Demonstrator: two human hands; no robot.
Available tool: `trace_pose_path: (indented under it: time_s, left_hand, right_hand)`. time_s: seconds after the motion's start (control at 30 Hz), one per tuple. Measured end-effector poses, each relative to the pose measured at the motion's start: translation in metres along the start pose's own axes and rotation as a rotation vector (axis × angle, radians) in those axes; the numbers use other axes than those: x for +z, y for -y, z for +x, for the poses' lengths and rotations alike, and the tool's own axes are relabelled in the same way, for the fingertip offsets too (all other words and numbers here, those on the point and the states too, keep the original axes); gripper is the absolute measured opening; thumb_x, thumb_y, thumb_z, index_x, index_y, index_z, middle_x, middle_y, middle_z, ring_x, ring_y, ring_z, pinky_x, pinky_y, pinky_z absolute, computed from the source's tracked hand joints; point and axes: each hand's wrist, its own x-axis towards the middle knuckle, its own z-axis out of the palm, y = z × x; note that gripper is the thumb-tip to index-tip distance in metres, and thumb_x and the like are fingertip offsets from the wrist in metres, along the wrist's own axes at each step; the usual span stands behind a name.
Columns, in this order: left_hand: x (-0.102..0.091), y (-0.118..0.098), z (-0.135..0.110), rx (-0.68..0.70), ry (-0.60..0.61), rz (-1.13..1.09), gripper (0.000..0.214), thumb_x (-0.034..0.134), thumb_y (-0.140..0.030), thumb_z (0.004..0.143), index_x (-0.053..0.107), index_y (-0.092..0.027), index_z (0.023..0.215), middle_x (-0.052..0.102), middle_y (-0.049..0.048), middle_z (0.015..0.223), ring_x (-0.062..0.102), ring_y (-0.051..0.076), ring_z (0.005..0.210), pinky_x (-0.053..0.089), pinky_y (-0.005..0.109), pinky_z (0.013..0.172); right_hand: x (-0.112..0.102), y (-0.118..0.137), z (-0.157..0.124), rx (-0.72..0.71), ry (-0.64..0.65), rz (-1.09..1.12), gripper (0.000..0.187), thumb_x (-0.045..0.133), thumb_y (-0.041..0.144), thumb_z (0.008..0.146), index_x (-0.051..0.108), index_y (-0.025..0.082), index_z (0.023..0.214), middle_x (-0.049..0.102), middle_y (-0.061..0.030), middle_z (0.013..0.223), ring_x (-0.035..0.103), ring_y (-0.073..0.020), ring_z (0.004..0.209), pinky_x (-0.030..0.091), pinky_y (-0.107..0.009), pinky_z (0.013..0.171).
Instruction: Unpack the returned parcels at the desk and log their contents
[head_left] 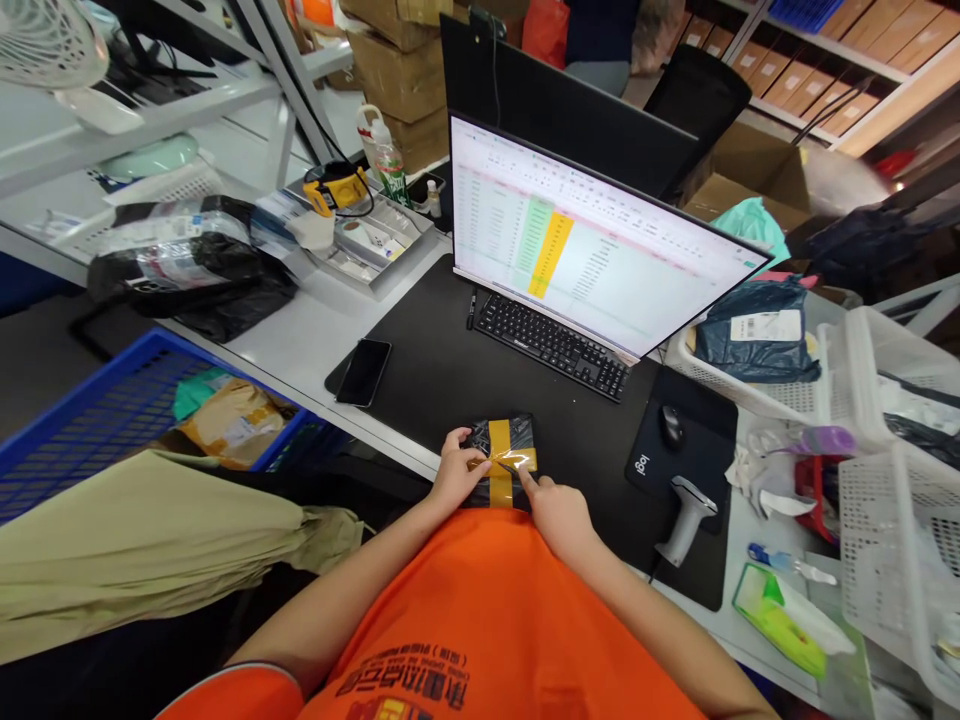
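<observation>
A small package (517,434) in black plastic, crossed by yellow tape, lies on the black desk mat at the front edge, close to my body. My left hand (454,475) grips its left side, thumb on top near where the tape strips cross. From the right, my right hand (559,508) reaches onto the tape with its index finger extended and the other fingers curled. A thin dark tip shows at that index finger, against the tape. What it belongs to is hidden in the hand.
Behind the package are a keyboard (551,345) and a monitor (585,235). A phone (364,372) lies to the left. On the right are a mouse (671,427), a barcode scanner (686,520) and white baskets (877,550). A blue crate (142,390) stands below the desk's left edge.
</observation>
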Motion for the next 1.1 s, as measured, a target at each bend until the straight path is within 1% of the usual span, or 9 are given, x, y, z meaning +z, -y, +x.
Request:
trace_pose_path:
  time_s: [0.1, 0.2, 0.43, 0.7, 0.87, 1.0, 1.03, 1.1]
  left_hand:
    - [0.0, 0.002, 0.001, -0.005, 0.008, -0.006, 0.004, 0.076, -0.023, 0.075, 0.076, -0.021, 0.071, 0.044, 0.0078, 0.135, 0.05, 0.031, 0.125, 0.043, 0.052, 0.113]
    - [0.0, 0.004, 0.002, -0.02, -0.001, -0.024, 0.006, 0.076, -0.023, 0.075, 0.076, -0.021, 0.07, 0.045, 0.008, 0.134, 0.051, 0.031, 0.124, 0.043, 0.053, 0.112]
    - [0.0, 0.011, 0.006, -0.07, 0.038, -0.055, 0.007, 0.078, -0.022, 0.072, 0.075, -0.02, 0.065, 0.046, 0.0084, 0.132, 0.053, 0.031, 0.121, 0.045, 0.052, 0.109]
    - [0.0, 0.019, 0.011, -0.097, 0.098, -0.108, 0.015, 0.082, -0.033, 0.068, 0.076, -0.021, 0.066, 0.047, 0.008, 0.132, 0.053, 0.031, 0.12, 0.046, 0.051, 0.108]
    - [-0.003, 0.02, 0.011, -0.092, 0.098, -0.104, 0.014, 0.081, -0.031, 0.07, 0.075, -0.02, 0.065, 0.046, 0.0088, 0.132, 0.054, 0.031, 0.12, 0.049, 0.049, 0.106]
    - [-0.003, 0.018, 0.009, -0.097, 0.08, -0.091, 0.012, 0.079, -0.025, 0.071, 0.073, -0.019, 0.063, 0.046, 0.0086, 0.131, 0.053, 0.031, 0.122, 0.045, 0.049, 0.11]
    - [-0.003, 0.016, 0.008, -0.093, 0.063, -0.082, 0.013, 0.079, -0.025, 0.071, 0.072, -0.019, 0.062, 0.046, 0.0085, 0.13, 0.053, 0.031, 0.122, 0.044, 0.049, 0.111]
    - [-0.001, 0.011, 0.006, -0.089, 0.022, -0.059, 0.017, 0.08, -0.028, 0.07, 0.07, -0.018, 0.06, 0.045, 0.0085, 0.13, 0.053, 0.031, 0.12, 0.043, 0.05, 0.112]
  right_hand:
    - [-0.001, 0.01, 0.014, -0.005, -0.025, 0.001, 0.057, 0.033, 0.01, 0.097, 0.039, 0.021, 0.152, 0.071, -0.0145, 0.1, 0.074, -0.0217, 0.082, 0.054, -0.028, 0.066]
    - [-0.002, 0.012, 0.019, -0.016, -0.029, -0.003, 0.056, 0.032, 0.009, 0.097, 0.04, 0.019, 0.152, 0.071, -0.015, 0.1, 0.074, -0.0225, 0.082, 0.055, -0.029, 0.067]
    - [-0.005, 0.015, 0.018, -0.035, 0.012, -0.017, 0.057, 0.032, 0.009, 0.096, 0.04, 0.018, 0.151, 0.072, -0.0155, 0.101, 0.074, -0.0209, 0.086, 0.054, -0.026, 0.07]
    - [-0.004, 0.02, 0.011, -0.002, 0.06, 0.003, 0.054, 0.033, 0.01, 0.096, 0.044, 0.016, 0.148, 0.072, -0.0183, 0.1, 0.075, -0.0235, 0.087, 0.056, -0.029, 0.07]
    - [-0.003, 0.013, -0.004, 0.024, 0.08, 0.016, 0.057, 0.034, 0.008, 0.095, 0.042, 0.017, 0.15, 0.071, -0.0173, 0.101, 0.074, -0.0229, 0.085, 0.055, -0.029, 0.068]
    - [0.002, -0.002, -0.024, 0.076, 0.129, 0.01, 0.056, 0.036, 0.008, 0.095, 0.045, 0.019, 0.149, 0.071, -0.0157, 0.1, 0.074, -0.0238, 0.086, 0.054, -0.029, 0.067]
    - [0.005, -0.007, -0.029, 0.081, 0.128, 0.011, 0.056, 0.037, 0.01, 0.096, 0.045, 0.021, 0.15, 0.071, -0.0146, 0.1, 0.074, -0.0237, 0.084, 0.054, -0.029, 0.067]
    - [0.014, -0.021, -0.038, 0.104, 0.067, 0.047, 0.054, 0.04, 0.016, 0.098, 0.043, 0.026, 0.15, 0.072, -0.0118, 0.101, 0.074, -0.0229, 0.081, 0.054, -0.03, 0.066]
